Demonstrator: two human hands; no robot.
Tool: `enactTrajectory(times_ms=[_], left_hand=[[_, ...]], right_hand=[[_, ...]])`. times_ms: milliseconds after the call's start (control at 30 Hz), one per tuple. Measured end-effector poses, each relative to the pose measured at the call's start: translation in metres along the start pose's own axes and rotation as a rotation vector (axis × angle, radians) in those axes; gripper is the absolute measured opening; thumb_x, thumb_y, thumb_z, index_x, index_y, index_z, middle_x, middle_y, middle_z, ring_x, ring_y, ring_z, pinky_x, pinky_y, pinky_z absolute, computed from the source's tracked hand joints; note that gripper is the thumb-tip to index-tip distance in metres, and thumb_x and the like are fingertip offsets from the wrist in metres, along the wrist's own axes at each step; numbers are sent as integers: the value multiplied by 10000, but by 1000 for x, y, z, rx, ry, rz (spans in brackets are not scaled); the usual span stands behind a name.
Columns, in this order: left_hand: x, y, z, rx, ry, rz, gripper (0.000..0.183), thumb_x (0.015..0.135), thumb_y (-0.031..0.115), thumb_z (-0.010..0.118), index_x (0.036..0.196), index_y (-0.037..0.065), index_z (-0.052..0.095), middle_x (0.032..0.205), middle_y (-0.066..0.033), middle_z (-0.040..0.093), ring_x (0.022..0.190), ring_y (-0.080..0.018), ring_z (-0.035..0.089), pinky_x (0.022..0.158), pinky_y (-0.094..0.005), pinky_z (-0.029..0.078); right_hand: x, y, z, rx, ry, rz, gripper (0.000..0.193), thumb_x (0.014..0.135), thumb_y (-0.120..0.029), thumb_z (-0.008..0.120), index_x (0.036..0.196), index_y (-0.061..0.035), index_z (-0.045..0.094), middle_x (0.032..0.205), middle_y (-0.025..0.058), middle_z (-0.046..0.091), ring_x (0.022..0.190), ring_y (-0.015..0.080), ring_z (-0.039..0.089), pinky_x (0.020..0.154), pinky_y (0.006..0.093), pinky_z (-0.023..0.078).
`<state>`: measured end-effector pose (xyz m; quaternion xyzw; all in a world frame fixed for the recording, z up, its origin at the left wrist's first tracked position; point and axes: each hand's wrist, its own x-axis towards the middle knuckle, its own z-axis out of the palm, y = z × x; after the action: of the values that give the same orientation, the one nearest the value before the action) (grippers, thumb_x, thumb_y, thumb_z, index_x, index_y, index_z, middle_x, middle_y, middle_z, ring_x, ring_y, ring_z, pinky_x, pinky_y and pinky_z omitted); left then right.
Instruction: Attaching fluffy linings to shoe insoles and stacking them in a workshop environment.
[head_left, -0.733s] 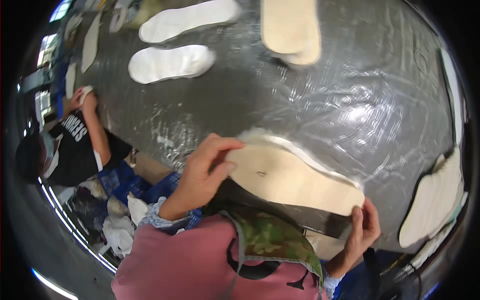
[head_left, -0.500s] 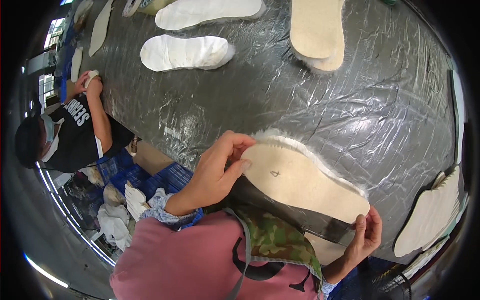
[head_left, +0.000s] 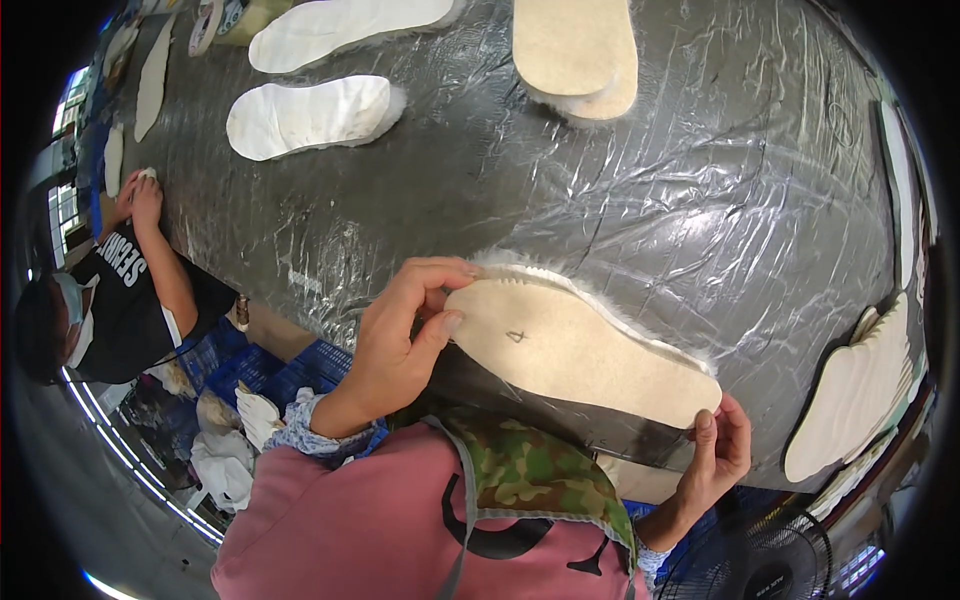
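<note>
Between my two hands I hold a beige insole (head_left: 575, 345) with white fleece showing along its far edge. A small pencilled mark is on its upper face. My left hand (head_left: 405, 335) pinches the wider end, thumb on top and fingers at the far side. At the narrower end, my right hand (head_left: 718, 440) grips the rim between thumb and fingers. The insole is held just above the near edge of the table (head_left: 400, 220), which is covered in shiny dark plastic film.
Two white insoles (head_left: 310, 118) lie at the far left, and a beige pair (head_left: 575, 50) lies at the far middle. A stack of insoles (head_left: 850, 395) stands at the right edge. A co-worker (head_left: 125, 285) sits at left near blue crates (head_left: 310, 365). A black fan (head_left: 770, 560) is low right.
The view has shifted, so the table and its insoles appear further left. Both hands keep the same grip on the insole.
</note>
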<state>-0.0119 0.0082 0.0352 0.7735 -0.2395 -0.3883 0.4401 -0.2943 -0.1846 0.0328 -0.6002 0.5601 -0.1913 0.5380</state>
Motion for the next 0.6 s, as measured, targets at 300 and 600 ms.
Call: enactTrajectory(times_ms=[300, 600], left_hand=[[10, -12, 6, -22, 97, 5, 241, 866, -52, 570, 1102, -5, 568, 1143, -98, 584, 748, -103, 549, 700, -249, 474], [10, -14, 6, -126, 94, -65, 216, 883, -59, 552, 1097, -28, 560, 1100, -66, 558, 765, -76, 555, 696, -228, 463]], right_hand=[[3, 1, 4, 5, 9, 37, 258, 877, -64, 713, 1101, 41, 640, 869, 27, 659, 729, 60, 582, 673, 182, 459], [2, 2, 6, 6, 4, 51, 261, 872, -59, 717, 1097, 49, 640, 850, 35, 658, 708, 77, 595, 643, 194, 476]])
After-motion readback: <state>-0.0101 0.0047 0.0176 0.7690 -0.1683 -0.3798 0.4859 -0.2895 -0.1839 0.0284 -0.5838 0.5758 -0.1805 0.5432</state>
